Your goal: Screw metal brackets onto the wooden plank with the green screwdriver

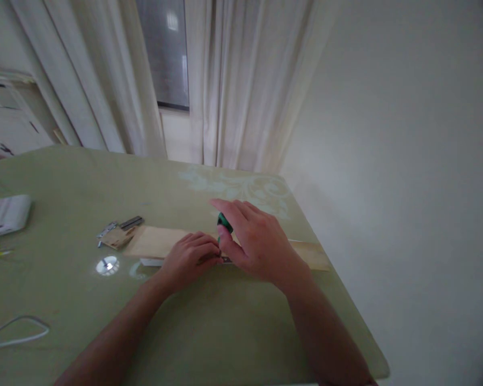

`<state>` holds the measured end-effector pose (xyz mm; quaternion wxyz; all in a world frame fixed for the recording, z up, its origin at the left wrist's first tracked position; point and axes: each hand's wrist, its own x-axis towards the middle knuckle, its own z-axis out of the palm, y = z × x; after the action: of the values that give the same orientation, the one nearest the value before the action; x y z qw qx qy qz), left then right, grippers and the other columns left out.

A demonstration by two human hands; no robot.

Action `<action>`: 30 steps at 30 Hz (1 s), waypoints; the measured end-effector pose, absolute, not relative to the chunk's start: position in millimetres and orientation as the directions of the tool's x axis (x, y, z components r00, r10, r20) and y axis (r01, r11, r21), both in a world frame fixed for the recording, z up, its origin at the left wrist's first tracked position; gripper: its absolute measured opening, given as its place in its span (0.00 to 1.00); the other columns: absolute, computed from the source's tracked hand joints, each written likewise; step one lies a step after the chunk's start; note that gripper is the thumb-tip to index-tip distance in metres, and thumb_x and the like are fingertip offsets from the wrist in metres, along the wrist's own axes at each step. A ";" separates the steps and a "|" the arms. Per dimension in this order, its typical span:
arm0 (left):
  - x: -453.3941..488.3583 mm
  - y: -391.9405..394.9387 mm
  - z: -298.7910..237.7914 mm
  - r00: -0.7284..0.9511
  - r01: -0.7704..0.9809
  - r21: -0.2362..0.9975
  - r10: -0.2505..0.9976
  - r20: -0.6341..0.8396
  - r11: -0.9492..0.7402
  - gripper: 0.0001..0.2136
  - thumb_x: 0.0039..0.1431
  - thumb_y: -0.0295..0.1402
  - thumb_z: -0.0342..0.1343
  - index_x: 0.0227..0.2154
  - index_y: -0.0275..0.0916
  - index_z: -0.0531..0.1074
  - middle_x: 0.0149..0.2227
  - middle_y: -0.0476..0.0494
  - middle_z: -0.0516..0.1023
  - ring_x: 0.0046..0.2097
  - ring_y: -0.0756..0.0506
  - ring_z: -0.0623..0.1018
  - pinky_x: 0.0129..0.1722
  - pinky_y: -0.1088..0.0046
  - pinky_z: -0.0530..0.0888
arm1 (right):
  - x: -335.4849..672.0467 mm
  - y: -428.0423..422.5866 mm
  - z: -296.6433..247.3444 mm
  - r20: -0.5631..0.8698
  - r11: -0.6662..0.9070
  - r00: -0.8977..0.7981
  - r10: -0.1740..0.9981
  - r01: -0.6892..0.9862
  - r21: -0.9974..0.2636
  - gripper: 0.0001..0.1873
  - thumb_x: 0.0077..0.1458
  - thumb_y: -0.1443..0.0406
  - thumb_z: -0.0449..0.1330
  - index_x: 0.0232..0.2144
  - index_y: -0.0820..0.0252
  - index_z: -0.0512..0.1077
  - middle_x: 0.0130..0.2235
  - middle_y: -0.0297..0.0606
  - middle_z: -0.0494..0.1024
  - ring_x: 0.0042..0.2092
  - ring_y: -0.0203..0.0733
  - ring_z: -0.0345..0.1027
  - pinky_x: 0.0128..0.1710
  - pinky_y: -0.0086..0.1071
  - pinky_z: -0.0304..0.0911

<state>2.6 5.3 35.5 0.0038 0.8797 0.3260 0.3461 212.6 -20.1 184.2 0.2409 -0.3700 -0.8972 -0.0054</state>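
A screwdriver [224,222] with a green and black handle stands roughly upright in my right hand [261,241], gripped between thumb and fingers. Its lower end points at a small dark metal piece [227,259] along the near edge of a pale wooden board [155,241]. My left hand [193,256] lies across this board, fingers together and fingertips closed at the foot of the screwdriver. What those fingertips pinch, if anything, is hidden. The board's middle is covered by both hands. Another wooden stretch [312,256] shows right of my right wrist.
Metal hardware [132,222] and a torn brown piece [116,237] lie left of the board. A shiny disc [108,265] is nearer me. Further left are a white packet [8,213] and a white cable loop [20,340]. The green table's right edge [346,292] runs beside a wall.
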 end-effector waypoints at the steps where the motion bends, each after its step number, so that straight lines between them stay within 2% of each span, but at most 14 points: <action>1: 2.7 5.2 35.6 0.550 0.572 0.234 0.579 0.602 -0.786 0.07 0.70 0.36 0.58 0.38 0.43 0.80 0.42 0.44 0.84 0.44 0.42 0.80 0.44 0.65 0.73 | 212.5 -19.6 184.1 0.431 0.705 -0.592 0.680 0.691 -0.163 0.22 0.72 0.60 0.51 0.63 0.59 0.66 0.50 0.44 0.81 0.51 0.48 0.73 0.48 0.39 0.65; 4: 3.1 4.7 35.9 0.556 0.575 0.242 0.591 0.584 -0.781 0.07 0.70 0.36 0.58 0.41 0.43 0.80 0.42 0.45 0.84 0.44 0.43 0.80 0.45 0.64 0.73 | 213.3 -18.6 184.1 0.410 0.666 -0.564 0.717 0.729 -0.160 0.19 0.74 0.54 0.49 0.57 0.55 0.71 0.43 0.38 0.83 0.44 0.46 0.75 0.41 0.37 0.64; 6: 3.0 4.0 36.1 0.557 0.577 0.239 0.590 0.585 -0.781 0.07 0.70 0.38 0.59 0.40 0.42 0.80 0.42 0.44 0.84 0.43 0.43 0.80 0.43 0.64 0.73 | 214.0 -18.6 184.0 0.413 0.697 -0.594 0.690 0.699 -0.158 0.19 0.75 0.54 0.49 0.57 0.55 0.71 0.44 0.39 0.82 0.46 0.45 0.75 0.43 0.36 0.64; 9: 2.9 3.1 35.8 0.553 0.572 0.227 0.575 0.603 -0.788 0.09 0.68 0.41 0.61 0.38 0.42 0.79 0.41 0.43 0.84 0.43 0.42 0.80 0.43 0.63 0.74 | 214.1 -19.3 183.7 0.431 0.760 -0.651 0.625 0.633 -0.146 0.20 0.73 0.60 0.50 0.62 0.57 0.67 0.50 0.42 0.80 0.52 0.45 0.72 0.49 0.37 0.63; 11: 2.8 3.0 35.1 0.549 0.570 0.225 0.570 0.611 -0.790 0.10 0.67 0.42 0.62 0.38 0.41 0.79 0.40 0.43 0.84 0.43 0.41 0.80 0.43 0.63 0.74 | 213.6 -19.6 183.7 0.441 0.764 -0.652 0.617 0.632 -0.133 0.21 0.72 0.61 0.50 0.63 0.58 0.66 0.50 0.43 0.80 0.52 0.46 0.71 0.48 0.37 0.63; 15: 2.5 4.0 32.9 0.547 0.573 0.230 0.576 0.607 -0.786 0.08 0.67 0.41 0.63 0.38 0.42 0.80 0.40 0.44 0.84 0.43 0.42 0.80 0.43 0.64 0.74 | 212.8 -19.1 183.6 0.435 0.678 -0.582 0.687 0.728 -0.097 0.17 0.73 0.54 0.50 0.53 0.55 0.72 0.40 0.39 0.81 0.42 0.44 0.72 0.38 0.34 0.59; 17: 2.4 4.7 31.6 0.551 0.570 0.233 0.576 0.603 -0.788 0.08 0.67 0.41 0.63 0.38 0.42 0.80 0.41 0.45 0.84 0.43 0.42 0.80 0.43 0.64 0.74 | 212.9 -18.9 183.4 0.428 0.672 -0.579 0.694 0.734 -0.096 0.17 0.74 0.53 0.50 0.50 0.54 0.72 0.38 0.37 0.81 0.40 0.43 0.72 0.37 0.34 0.58; 20: 2.5 5.2 29.9 0.538 0.568 0.227 0.566 0.625 -0.791 0.07 0.67 0.39 0.63 0.37 0.42 0.80 0.39 0.44 0.84 0.42 0.42 0.80 0.44 0.64 0.75 | 213.0 -19.7 183.3 0.437 0.738 -0.634 0.638 0.665 -0.113 0.15 0.73 0.58 0.51 0.53 0.56 0.71 0.44 0.40 0.81 0.47 0.44 0.72 0.44 0.36 0.62; 24: 3.3 5.2 30.1 0.518 0.563 0.227 0.553 0.653 -0.795 0.07 0.67 0.39 0.62 0.37 0.42 0.80 0.39 0.44 0.84 0.42 0.42 0.81 0.43 0.64 0.75 | 212.3 -21.3 184.0 0.441 0.766 -0.650 0.619 0.625 -0.152 0.20 0.70 0.63 0.52 0.61 0.60 0.67 0.53 0.44 0.80 0.53 0.47 0.71 0.51 0.38 0.64; 27: 4.0 5.0 31.7 0.522 0.558 0.226 0.549 0.653 -0.799 0.08 0.67 0.40 0.62 0.36 0.42 0.80 0.38 0.44 0.84 0.41 0.43 0.80 0.42 0.65 0.74 | 212.0 -20.1 184.0 0.443 0.713 -0.599 0.667 0.685 -0.149 0.22 0.70 0.59 0.53 0.62 0.59 0.66 0.52 0.44 0.81 0.51 0.48 0.73 0.47 0.39 0.65; 30: 4.4 4.8 32.9 0.530 0.554 0.247 0.566 0.631 -0.795 0.08 0.66 0.40 0.64 0.36 0.42 0.79 0.38 0.46 0.84 0.41 0.43 0.80 0.42 0.65 0.74 | 212.6 -17.7 183.4 0.438 0.635 -0.532 0.725 0.763 -0.124 0.21 0.72 0.51 0.51 0.57 0.57 0.69 0.44 0.41 0.83 0.45 0.47 0.75 0.39 0.37 0.63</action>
<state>4.4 4.8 32.9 0.0081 0.8747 0.3202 0.3637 212.6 -17.7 183.4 0.2306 -0.4254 -0.8742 -0.0412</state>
